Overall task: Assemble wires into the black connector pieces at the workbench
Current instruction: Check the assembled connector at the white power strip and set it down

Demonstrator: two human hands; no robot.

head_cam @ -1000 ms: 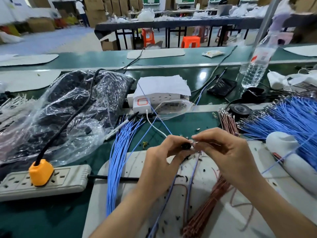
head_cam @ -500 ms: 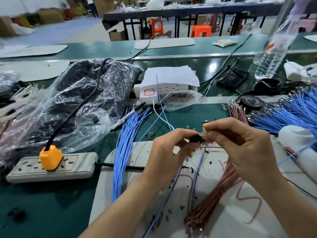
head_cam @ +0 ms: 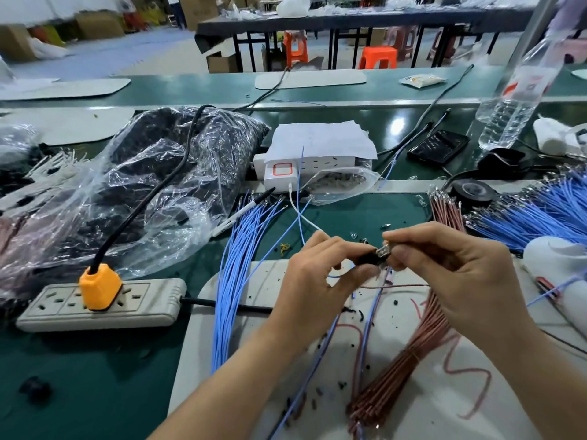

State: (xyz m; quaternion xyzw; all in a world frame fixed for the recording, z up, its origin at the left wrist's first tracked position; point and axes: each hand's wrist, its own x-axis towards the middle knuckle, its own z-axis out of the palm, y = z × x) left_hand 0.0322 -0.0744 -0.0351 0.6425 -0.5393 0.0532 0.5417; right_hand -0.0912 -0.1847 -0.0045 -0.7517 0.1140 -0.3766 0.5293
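Two hands meet right in the middle, just above the white mat (head_cam: 197, 360). The left hand (head_cam: 314, 284) has the black connector (head_cam: 365, 258) pinched between thumb and fingertips. The right hand (head_cam: 454, 274) comes in from 3 o'clock with thumb and forefinger pinched on a small clear piece (head_cam: 382, 250) at the connector's right end. So the hands are together on one tiny assembly, held up off the mat.

A couple of thin blue wires (head_cam: 366, 338) hang from it toward 6 o'clock. Can't tell how far they're seated in the connector, the fingers cover that.

Around the hands:
- loose blue wire bundle (head_cam: 233, 281) at 8 o'clock
- tied brown wire bundle (head_cam: 409, 360) at 5 o'clock
- big blue wire pile (head_cam: 536, 214) at 2 o'clock
- power strip (head_cam: 149, 308) with an orange plug (head_cam: 100, 287) at 9 o'clock
- crinkly plastic bag (head_cam: 143, 192) at 10 o'clock
- white charger (head_cam: 305, 168) at 12 o'clock
- water bottle (head_cam: 514, 100) far out at 1 o'clock
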